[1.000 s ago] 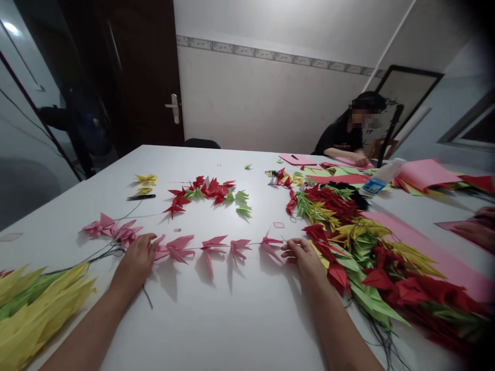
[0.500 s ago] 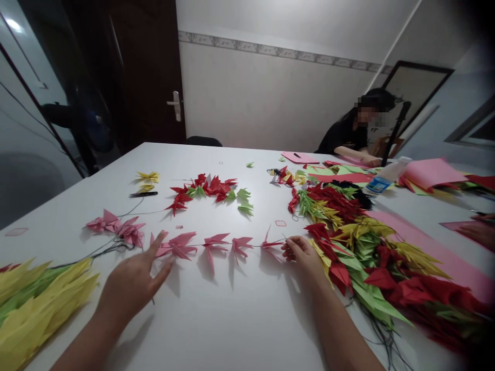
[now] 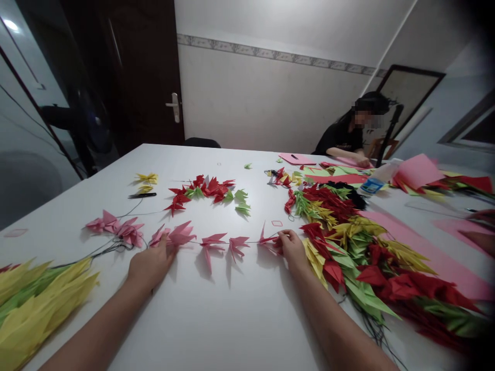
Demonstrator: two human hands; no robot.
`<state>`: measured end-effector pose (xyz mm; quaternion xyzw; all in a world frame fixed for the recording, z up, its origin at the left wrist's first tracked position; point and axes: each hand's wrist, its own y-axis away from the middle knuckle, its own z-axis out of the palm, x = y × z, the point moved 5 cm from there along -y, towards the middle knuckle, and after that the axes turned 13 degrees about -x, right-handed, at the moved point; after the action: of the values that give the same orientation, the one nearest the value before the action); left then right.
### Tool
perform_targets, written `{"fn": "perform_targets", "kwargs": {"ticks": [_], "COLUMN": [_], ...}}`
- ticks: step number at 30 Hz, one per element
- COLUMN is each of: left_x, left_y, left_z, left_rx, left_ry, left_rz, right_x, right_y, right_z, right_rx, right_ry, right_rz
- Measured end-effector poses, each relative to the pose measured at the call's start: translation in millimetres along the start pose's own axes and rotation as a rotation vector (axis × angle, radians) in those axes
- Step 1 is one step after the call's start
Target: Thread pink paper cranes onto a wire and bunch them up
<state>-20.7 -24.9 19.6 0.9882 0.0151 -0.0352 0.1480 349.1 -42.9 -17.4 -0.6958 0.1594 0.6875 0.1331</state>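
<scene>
Several pink folded paper pieces (image 3: pixel 209 246) are threaded on a dark string that runs left to right across the white table (image 3: pixel 216 319). My left hand (image 3: pixel 152 260) has its fingers closed on the pink paper piece (image 3: pixel 180 235) at the left part of the string. On the right, my right hand (image 3: pixel 293 250) pinches the string's end beside the rightmost pink piece (image 3: pixel 268 241). Between my hands the string is stretched nearly straight. More pink pieces (image 3: pixel 116 226) lie bunched beyond my left hand, next to loops of dark string.
Yellow and green paper (image 3: pixel 50 293) lies at the left; red, green and yellow strands (image 3: pixel 363 247) pile at the right. Small scissors (image 3: pixel 142 195), a red and green strand (image 3: pixel 211 187) and a bottle (image 3: pixel 373 183) lie farther back. A person (image 3: pixel 344 134) sits at the far right.
My left hand has moved right and closed on a pink piece; its fingers were spread before. My right hand has shifted slightly left and up along with the view.
</scene>
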Motion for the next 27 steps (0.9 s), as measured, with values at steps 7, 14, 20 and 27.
{"fn": "perform_targets", "kwargs": {"ticks": [7,14,20,27], "left_x": [3.3,-3.2,-6.0,-10.1], "left_y": [-30.1,-18.7,-14.7,-23.5], "left_z": [-10.7,-10.9,-14.4,-13.6], "left_rx": [0.04,0.061,0.084,0.15], "left_ry": [0.015,0.107,0.099,0.076], "left_rz": [0.0,0.047,0.02,-0.001], "right_x": [-2.1,-1.9,-3.4,-1.6], "right_y": [-34.3,-30.7,-29.3,-31.6], "right_z": [14.1,14.7,14.2,13.5], "right_rx": [0.023,-0.051,-0.063,-0.061], "right_ry": [0.002,0.005,0.011,0.014], "right_rz": [-0.066,-0.107,-0.107,-0.11]}}
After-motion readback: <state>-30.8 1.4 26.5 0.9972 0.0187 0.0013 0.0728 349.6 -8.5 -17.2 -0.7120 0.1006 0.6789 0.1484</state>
